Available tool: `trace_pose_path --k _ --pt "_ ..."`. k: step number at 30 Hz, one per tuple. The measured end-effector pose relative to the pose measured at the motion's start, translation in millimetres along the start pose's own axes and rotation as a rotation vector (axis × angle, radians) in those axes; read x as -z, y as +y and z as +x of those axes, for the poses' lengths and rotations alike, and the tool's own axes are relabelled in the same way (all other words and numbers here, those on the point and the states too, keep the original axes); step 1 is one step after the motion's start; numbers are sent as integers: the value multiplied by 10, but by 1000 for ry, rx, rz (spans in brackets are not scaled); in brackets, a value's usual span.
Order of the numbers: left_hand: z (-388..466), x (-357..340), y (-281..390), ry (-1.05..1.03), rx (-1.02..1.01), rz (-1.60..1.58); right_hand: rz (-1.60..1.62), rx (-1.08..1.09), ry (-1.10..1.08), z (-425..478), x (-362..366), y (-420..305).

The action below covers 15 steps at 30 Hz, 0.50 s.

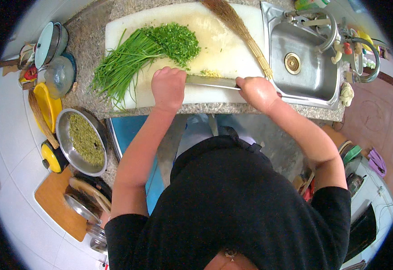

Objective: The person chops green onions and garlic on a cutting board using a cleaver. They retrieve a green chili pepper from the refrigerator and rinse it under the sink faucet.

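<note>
My right hand [258, 91] grips the handle end of a wide kitchen knife [211, 82], whose blade lies across the near part of a white cutting board [223, 96]. My left hand [168, 88] is closed at the blade's far end; its fingertips are hidden, so its exact hold cannot be told. Just beyond the blade is a small heap of finely minced pale yellow bits [211, 73], perhaps garlic or ginger. Chopped green herbs [179, 42] are piled at the board's upper middle. Long uncut green stalks, like chives [125, 64], lie left of them, partly over the board's edge.
A straw whisk brush [240, 30] lies across the board's right side, beside a steel sink [304, 60] with taps. On the left stand a metal bowl of chopped greenish filling [85, 140], a yellow plastic basin [52, 111] and stacked bowls [59, 74]. The granite counter's front edge [213, 108] runs before me.
</note>
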<state>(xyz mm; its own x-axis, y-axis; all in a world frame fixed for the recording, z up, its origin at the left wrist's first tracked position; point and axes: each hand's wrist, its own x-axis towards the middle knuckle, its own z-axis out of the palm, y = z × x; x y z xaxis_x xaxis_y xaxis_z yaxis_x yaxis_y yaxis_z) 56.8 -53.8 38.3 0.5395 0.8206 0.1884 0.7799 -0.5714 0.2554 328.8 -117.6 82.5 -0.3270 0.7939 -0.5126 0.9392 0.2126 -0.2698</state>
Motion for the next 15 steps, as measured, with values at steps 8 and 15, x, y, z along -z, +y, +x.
trace_pose_path --k 8,15 --pt "92 98 -66 156 -99 -56 -41 -48 112 -12 201 -15" --pt "21 -5 -30 125 -123 -62 -14 -5 133 -83 13 15"
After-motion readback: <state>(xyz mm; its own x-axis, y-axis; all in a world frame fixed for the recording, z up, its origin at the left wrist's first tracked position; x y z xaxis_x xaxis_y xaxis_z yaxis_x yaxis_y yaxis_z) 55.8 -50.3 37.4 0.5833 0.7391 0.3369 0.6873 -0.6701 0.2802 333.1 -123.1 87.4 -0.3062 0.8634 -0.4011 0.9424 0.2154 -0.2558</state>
